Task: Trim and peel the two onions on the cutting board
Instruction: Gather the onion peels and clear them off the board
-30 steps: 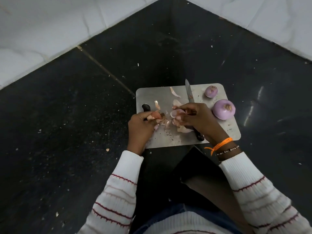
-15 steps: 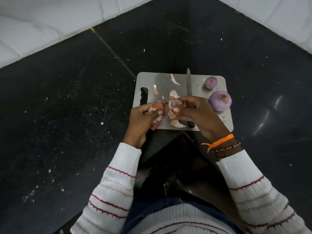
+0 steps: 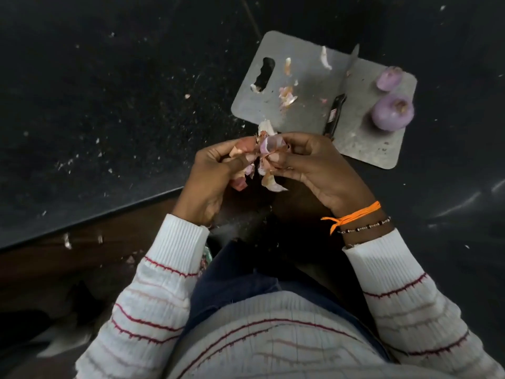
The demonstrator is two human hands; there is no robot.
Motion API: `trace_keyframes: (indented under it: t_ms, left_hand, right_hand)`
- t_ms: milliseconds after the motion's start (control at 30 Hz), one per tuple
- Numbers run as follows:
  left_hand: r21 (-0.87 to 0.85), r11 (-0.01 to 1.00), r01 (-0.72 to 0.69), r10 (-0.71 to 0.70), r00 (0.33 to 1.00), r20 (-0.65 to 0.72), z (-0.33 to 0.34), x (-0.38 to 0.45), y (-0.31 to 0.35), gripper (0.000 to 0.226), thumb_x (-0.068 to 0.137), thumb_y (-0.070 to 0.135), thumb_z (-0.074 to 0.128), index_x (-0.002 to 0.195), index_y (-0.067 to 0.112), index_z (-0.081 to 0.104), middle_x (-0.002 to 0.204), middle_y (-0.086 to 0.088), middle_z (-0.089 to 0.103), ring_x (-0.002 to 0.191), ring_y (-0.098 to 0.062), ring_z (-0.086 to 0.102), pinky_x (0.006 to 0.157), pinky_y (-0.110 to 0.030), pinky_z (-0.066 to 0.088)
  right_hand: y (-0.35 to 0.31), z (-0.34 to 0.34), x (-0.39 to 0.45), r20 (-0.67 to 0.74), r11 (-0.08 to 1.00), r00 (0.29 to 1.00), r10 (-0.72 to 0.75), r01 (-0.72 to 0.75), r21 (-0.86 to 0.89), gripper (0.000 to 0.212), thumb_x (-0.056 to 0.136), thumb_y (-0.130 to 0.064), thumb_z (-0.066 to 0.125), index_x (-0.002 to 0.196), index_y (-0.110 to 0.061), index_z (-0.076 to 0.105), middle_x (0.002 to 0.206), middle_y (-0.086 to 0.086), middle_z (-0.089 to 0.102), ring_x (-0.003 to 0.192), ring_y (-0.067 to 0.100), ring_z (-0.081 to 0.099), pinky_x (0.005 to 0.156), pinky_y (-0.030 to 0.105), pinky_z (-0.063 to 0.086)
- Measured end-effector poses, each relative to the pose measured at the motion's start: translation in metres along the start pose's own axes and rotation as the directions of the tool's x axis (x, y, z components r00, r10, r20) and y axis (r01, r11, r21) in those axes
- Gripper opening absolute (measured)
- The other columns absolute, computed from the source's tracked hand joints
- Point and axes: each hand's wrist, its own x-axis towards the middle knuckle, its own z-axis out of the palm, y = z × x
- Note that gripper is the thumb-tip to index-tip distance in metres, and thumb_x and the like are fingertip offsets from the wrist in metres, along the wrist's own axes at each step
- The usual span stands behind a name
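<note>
Two peeled purple onions sit at the right end of the grey cutting board [image 3: 306, 77]: a larger onion [image 3: 392, 112] in front and a smaller onion [image 3: 389, 78] behind it. A black-handled knife [image 3: 336, 110] lies across the board, blade pointing away from me. Both hands are off the board, over the counter's front edge. My left hand [image 3: 216, 173] grips a bunch of onion peels [image 3: 266, 157], and my right hand [image 3: 311, 165] pinches the same bunch from the other side. A few peel scraps [image 3: 287, 94] remain on the board.
The board lies on a black speckled counter [image 3: 109, 105] dotted with small crumbs. The counter's front edge [image 3: 90, 218] runs diagonally at the left, with a dark drop below it. My striped white sleeves fill the bottom of the view.
Both hands have lifted the gathered peels off the board and drawn them toward me, past the counter edge. My view has swung down and left. The onions and knife have stayed in place.
</note>
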Motion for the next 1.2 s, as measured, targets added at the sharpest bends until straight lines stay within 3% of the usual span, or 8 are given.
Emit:
trace_keyframes:
  t_ms: [100, 167, 300, 367, 567, 867, 1033, 1200]
  left_hand:
    - [-0.083, 0.996, 0.039, -0.043, 0.997, -0.056, -0.019, -0.022, -0.011, 0.023, 0.086, -0.001, 0.061, 0.106, 0.006, 0.070, 0.088, -0.018, 0.066, 0.077, -0.025, 0.056, 0.066, -0.031, 0.045]
    - [-0.114, 0.992, 0.056, -0.067, 0.993, -0.096, -0.032, -0.037, -0.018, 0.023, 0.085, -0.001, 0.061, 0.103, 0.008, 0.071, 0.097, -0.023, 0.065, 0.086, -0.031, 0.053, 0.070, -0.036, 0.044]
    - [-0.191, 0.978, 0.082, -0.125, 0.966, -0.226, -0.060, -0.068, -0.033, 0.023, 0.085, -0.004, 0.058, 0.100, 0.009, 0.071, 0.086, -0.008, 0.073, 0.075, -0.020, 0.064, 0.066, -0.030, 0.056]
    - [-0.205, 0.976, 0.079, -0.136, 0.950, -0.281, -0.077, -0.085, -0.042, 0.025, 0.086, -0.005, 0.057, 0.098, 0.011, 0.071, 0.081, -0.001, 0.074, 0.070, -0.014, 0.064, 0.058, -0.025, 0.050]
    - [-0.332, 0.939, 0.088, -0.229, 0.881, -0.415, -0.135, -0.126, -0.092, 0.026, 0.085, -0.007, 0.057, 0.095, 0.012, 0.071, 0.083, -0.002, 0.075, 0.076, -0.015, 0.068, 0.078, -0.032, 0.056]
    - [-0.599, 0.796, 0.086, -0.451, 0.745, -0.492, -0.226, -0.157, -0.206, 0.023, 0.087, -0.007, 0.056, 0.104, 0.003, 0.067, 0.077, -0.002, 0.074, 0.070, -0.015, 0.069, 0.066, -0.027, 0.059]
    - [-0.754, 0.654, 0.057, -0.568, 0.695, -0.440, -0.256, -0.151, -0.261, 0.031, 0.089, -0.007, 0.052, 0.119, -0.002, 0.059, 0.070, 0.000, 0.072, 0.058, -0.009, 0.066, 0.048, -0.020, 0.052]
    - [-0.763, 0.643, 0.067, -0.613, 0.642, -0.460, -0.274, -0.140, -0.317, 0.029, 0.089, -0.007, 0.054, 0.118, -0.006, 0.057, 0.058, 0.004, 0.068, 0.049, -0.004, 0.061, 0.040, -0.015, 0.044]
  right_hand:
    - [0.011, 0.015, -0.004, 0.088, 0.999, 0.995, 0.046, -0.044, -0.023, 0.022, 0.081, 0.005, 0.061, 0.098, -0.008, 0.064, 0.087, 0.008, 0.067, 0.075, 0.012, 0.070, 0.068, 0.020, 0.055]
    - [0.020, 0.027, -0.004, 0.155, 0.995, 0.984, 0.089, -0.082, -0.051, 0.022, 0.081, 0.005, 0.062, 0.097, -0.009, 0.064, 0.085, 0.006, 0.069, 0.075, 0.011, 0.070, 0.067, 0.020, 0.055]
    - [0.039, 0.057, -0.004, 0.278, 0.981, 0.943, 0.184, -0.158, -0.115, 0.023, 0.080, 0.007, 0.061, 0.097, -0.009, 0.064, 0.079, 0.000, 0.071, 0.073, 0.010, 0.070, 0.066, 0.020, 0.055]
    - [0.050, 0.075, -0.004, 0.331, 0.970, 0.914, 0.232, -0.194, -0.143, 0.024, 0.080, 0.008, 0.060, 0.097, -0.008, 0.064, 0.077, 0.000, 0.071, 0.072, 0.009, 0.069, 0.064, 0.019, 0.054]
    - [0.095, 0.135, -0.006, 0.439, 0.914, 0.803, 0.404, -0.334, -0.230, 0.023, 0.081, 0.007, 0.058, 0.097, -0.010, 0.063, 0.073, -0.003, 0.072, 0.071, 0.007, 0.069, 0.065, 0.020, 0.055]
    - [0.207, 0.220, -0.001, 0.400, 0.789, 0.681, 0.614, -0.506, -0.349, 0.032, 0.086, 0.009, 0.053, 0.117, 0.003, 0.054, 0.068, -0.007, 0.071, 0.068, 0.003, 0.068, 0.061, 0.016, 0.054]
    - [0.278, 0.239, 0.011, 0.366, 0.741, 0.645, 0.671, -0.562, -0.367, 0.018, 0.088, 0.005, 0.052, 0.098, -0.008, 0.061, 0.073, -0.005, 0.071, 0.073, 0.005, 0.069, 0.067, 0.017, 0.054]
    - [0.345, 0.247, 0.027, 0.281, 0.717, 0.660, 0.697, -0.628, -0.301, 0.017, 0.090, 0.004, 0.051, 0.086, -0.009, 0.060, 0.067, -0.005, 0.071, 0.070, 0.003, 0.068, 0.068, 0.018, 0.056]
